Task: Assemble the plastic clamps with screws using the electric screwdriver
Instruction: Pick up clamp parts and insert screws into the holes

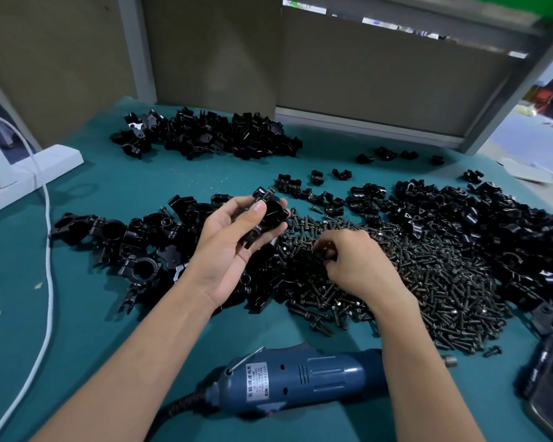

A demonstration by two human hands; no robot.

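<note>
- Left hand is hovering palm-up above the bench; its fingers are curling round a black clamp, with the thumb pressing on top.
- The clamp is sitting clear of the bench, over the gap between the left clamp pile and the screws.
- Right hand is reaching palm-down into the screws; its fingers are bending inward and pinching a screw at the heap's left edge, just below the held clamp.
- The screws are spreading in a wide dark heap at mid-bench, touching clamp parts on both sides.
- More clamps are lying in a far pile by the back panel and a large right pile; a few loose ones are sitting between them.
- The blue screwdriver is lying on its side at the near edge, untouched, with its tip end passing under the right forearm.
- A white cable is running down the left side from a white power strip.
</note>
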